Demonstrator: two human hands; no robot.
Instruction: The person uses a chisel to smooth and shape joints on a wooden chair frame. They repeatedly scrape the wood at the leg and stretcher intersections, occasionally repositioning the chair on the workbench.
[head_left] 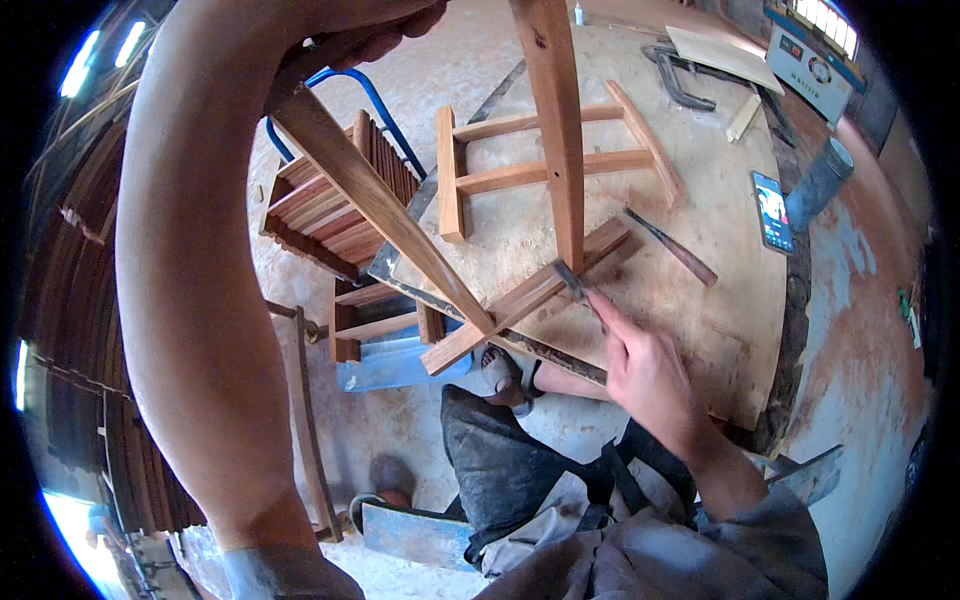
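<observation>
Around your pale, scuffed tabletop, you see reddish-brown wooden frame pieces, a blue metal tube, a grey-blue cylinder and a bright-screened phone.

Left hand raised high, fingers curled in a grip; right hand low, forefinger extended

Rough concrete floor down there, grey patched with reddish stains. A large, pale, worn plywood worktable fills the middle. Stacked reddish-brown wooden slats sit at its left, blue metal tubing behind them. Dark timber lengths line the left edge, bright daylight breaking in low there.
</observation>
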